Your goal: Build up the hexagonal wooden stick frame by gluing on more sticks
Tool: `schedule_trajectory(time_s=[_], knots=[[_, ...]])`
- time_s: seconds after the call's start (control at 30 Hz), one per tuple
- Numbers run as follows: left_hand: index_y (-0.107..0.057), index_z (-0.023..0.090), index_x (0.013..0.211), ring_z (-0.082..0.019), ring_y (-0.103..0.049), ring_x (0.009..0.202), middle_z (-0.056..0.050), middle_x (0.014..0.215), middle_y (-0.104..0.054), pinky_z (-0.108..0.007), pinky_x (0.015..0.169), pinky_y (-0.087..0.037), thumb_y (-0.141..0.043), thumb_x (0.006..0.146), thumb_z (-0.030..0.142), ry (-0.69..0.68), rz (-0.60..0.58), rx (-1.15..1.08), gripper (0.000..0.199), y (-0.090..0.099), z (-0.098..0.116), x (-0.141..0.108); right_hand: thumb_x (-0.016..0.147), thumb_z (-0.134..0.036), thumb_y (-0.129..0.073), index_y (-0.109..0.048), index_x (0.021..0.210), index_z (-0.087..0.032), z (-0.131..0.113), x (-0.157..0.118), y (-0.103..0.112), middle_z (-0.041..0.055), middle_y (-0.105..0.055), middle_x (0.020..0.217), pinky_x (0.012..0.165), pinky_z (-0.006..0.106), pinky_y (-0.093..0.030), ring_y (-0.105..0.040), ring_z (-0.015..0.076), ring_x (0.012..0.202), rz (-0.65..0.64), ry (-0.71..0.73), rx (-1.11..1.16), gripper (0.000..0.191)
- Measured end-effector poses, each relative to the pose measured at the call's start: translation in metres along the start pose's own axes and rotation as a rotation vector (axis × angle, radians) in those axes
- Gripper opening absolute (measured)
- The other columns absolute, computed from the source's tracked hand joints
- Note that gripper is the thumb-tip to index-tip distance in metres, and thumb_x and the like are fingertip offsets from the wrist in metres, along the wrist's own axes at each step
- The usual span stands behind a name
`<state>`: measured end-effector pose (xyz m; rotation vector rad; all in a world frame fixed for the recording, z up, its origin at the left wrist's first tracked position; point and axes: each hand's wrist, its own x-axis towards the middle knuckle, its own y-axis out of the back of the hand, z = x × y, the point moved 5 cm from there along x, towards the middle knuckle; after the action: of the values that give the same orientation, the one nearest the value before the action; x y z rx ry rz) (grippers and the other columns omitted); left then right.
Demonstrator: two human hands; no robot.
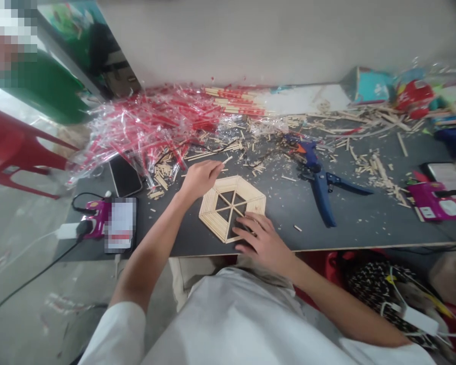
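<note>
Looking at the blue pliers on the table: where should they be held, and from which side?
The pliers are probably best held by their two handles, coming from the near right side: these spread in an open V, one running toward the near edge of the table, the other out to the right.

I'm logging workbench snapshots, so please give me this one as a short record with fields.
Left hand: holding a short pale stick
Right hand: fingers spread over the near right part of the spoked frame
Blue-handled tool: on the table, right of the frame
Far left of table: heaped red and clear wrappers
</note>
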<state>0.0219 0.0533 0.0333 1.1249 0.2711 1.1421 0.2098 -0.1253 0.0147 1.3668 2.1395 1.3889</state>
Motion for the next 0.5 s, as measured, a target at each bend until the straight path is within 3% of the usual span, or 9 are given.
schedule_trajectory(time_s=[0.13, 0.23, 0.33, 0.43, 0.5], knots=[[-0.077, 0.016, 0.096, -0.018, -0.068, 0.077, -0.007, 0.085, -0.078, -0.029, 0.075, -0.049, -0.050, 0.108, 0.032, 0.056, -0.083, -0.015, 0.034, 0.012, -0.003, 0.016, 0.100, -0.021, -0.060, -0.081, 0.105, -0.031, 0.007, 0.014, -0.004, 0.0135, -0.076, 0.124, 0.111, 0.064, -0.058, -0.066, 0.0398, 0.131, 0.088, -0.076, -0.007, 0.024], [-0.075, 0.015, 0.117, -0.017, -0.068, 0.071, -0.003, 0.077, -0.077, -0.027, 0.073, -0.048, -0.052, 0.106, 0.029, 0.148, -0.092, -0.065, 0.028, 0.022, -0.009, 0.028, 0.102, -0.019, -0.056, -0.081, 0.107, -0.025, 0.018, 0.037, -0.009, 0.0187, -0.074, 0.126, 0.117, 0.061, -0.055, -0.062, 0.0411, 0.137, 0.086, -0.071, 0.025, 0.027], [-0.076, 0.015, 0.107, -0.015, -0.066, 0.068, -0.003, 0.078, -0.078, -0.027, 0.074, -0.047, -0.054, 0.104, 0.026, 0.128, -0.121, -0.082, 0.024, 0.029, -0.010, 0.042, 0.103, -0.021, -0.053, -0.079, 0.112, -0.026, 0.027, 0.057, -0.008, 0.0182, -0.073, 0.126, 0.118, 0.060, -0.055, -0.062, 0.0389, 0.138, 0.102, -0.093, 0.054, 0.029], [-0.074, 0.016, 0.092, -0.014, -0.064, 0.066, -0.003, 0.076, -0.078, -0.028, 0.070, -0.046, -0.056, 0.100, 0.023, 0.093, -0.161, -0.088, 0.021, 0.034, -0.010, 0.057, 0.103, -0.024, -0.057, -0.076, 0.118, -0.027, 0.033, 0.063, 0.011, 0.0155, -0.072, 0.129, 0.115, 0.061, -0.056, -0.065, 0.0353, 0.134, 0.176, -0.132, 0.088, 0.025], [-0.073, 0.017, 0.089, -0.014, -0.064, 0.065, -0.003, 0.076, -0.078, -0.028, 0.067, -0.045, -0.058, 0.099, 0.024, 0.084, -0.194, -0.107, 0.019, 0.036, -0.009, 0.065, 0.103, -0.031, -0.060, -0.073, 0.122, -0.025, 0.046, 0.051, 0.034, 0.0161, -0.071, 0.132, 0.115, 0.060, -0.055, -0.064, 0.0343, 0.134, 0.258, -0.189, 0.038, 0.024]])
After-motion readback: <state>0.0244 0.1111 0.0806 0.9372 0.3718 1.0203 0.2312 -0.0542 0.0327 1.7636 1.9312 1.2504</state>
